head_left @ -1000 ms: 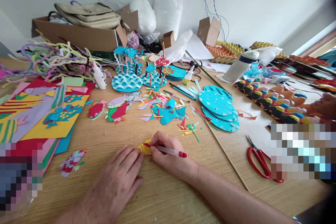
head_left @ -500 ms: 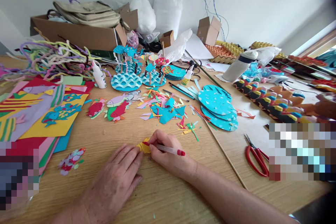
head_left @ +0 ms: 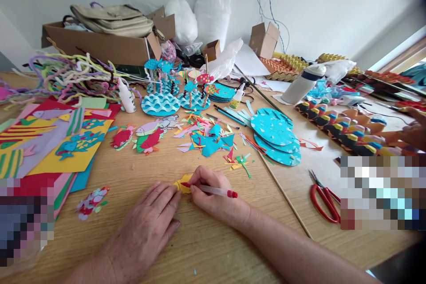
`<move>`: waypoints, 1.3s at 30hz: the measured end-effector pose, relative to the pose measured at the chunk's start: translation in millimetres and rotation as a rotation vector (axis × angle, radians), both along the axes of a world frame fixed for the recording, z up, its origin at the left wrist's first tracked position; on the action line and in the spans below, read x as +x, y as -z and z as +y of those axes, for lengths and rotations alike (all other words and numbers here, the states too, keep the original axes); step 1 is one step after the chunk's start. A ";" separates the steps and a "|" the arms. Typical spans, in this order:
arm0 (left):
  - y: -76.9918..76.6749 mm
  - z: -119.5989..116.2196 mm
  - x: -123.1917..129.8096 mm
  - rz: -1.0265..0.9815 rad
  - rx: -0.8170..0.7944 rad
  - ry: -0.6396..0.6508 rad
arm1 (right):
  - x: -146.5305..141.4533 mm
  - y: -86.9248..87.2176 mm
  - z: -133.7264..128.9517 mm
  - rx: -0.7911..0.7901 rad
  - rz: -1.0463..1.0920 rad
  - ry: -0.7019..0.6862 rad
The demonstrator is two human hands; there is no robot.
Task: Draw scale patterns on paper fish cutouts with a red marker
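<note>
Yellow cutout [head_left: 181, 184] under both hands [head_left: 149, 215]

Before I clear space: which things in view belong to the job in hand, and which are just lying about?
Likely the job:
- pen, in the right hand
- yellow cutout, at the left hand
- perhaps scissors, untouched

Seemingly just lying about:
- flask
- satchel
- cardboard box
- scraps

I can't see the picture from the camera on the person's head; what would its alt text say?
A right hand holds a red-capped pen to a small yellow paper cutout that the left hand steadies on a wooden table. Around them lie paper scraps, colourful paper fish and red-handled scissors.
</note>
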State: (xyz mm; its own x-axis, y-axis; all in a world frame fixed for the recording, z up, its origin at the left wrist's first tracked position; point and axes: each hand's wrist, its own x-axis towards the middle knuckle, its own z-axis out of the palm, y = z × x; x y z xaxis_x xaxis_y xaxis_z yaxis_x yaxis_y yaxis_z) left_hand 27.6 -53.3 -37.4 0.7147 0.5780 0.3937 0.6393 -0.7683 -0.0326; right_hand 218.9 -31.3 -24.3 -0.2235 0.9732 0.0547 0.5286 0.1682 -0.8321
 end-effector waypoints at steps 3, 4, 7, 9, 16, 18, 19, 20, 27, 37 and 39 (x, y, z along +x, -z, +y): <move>-0.3 0.3 0.5 -0.010 0.006 -0.002 | -0.4 0.8 -0.5 0.009 -0.007 -0.011; -0.7 0.4 0.9 -0.012 0.010 -0.005 | -0.4 0.7 -0.7 0.012 -0.009 -0.017; -1.9 0.6 2.1 -0.016 0.032 -0.005 | -0.6 -0.2 -1.3 0.015 -0.021 -0.026; -2.2 0.4 2.5 -0.018 0.042 0.004 | -1.1 -0.9 -1.6 0.006 -0.031 -0.026; 0.3 -1.2 1.9 -0.024 0.002 -0.028 | -2.0 -2.3 -1.7 -0.003 -0.057 -0.023; -0.1 -1.2 2.1 -0.026 0.019 -0.017 | -1.8 -1.7 -1.6 0.003 -0.062 -0.025; -0.5 -1.1 2.3 -0.028 0.031 -0.009 | -1.8 -1.2 -1.6 0.006 -0.063 -0.024; -0.8 -1.0 2.4 -0.029 0.043 -0.002 | -1.8 -0.7 -1.6 0.011 -0.064 -0.024; -1.6 0.4 3.4 -0.022 0.080 -0.007 | -2.6 1.5 -2.0 0.028 -0.077 -0.011; -2.8 1.2 2.1 -0.022 0.125 0.017 | -1.4 -2.5 -1.9 0.031 -0.083 -0.013; -2.9 1.7 2.2 -0.024 0.135 0.020 | -1.1 -2.1 -2.1 0.040 -0.081 -0.013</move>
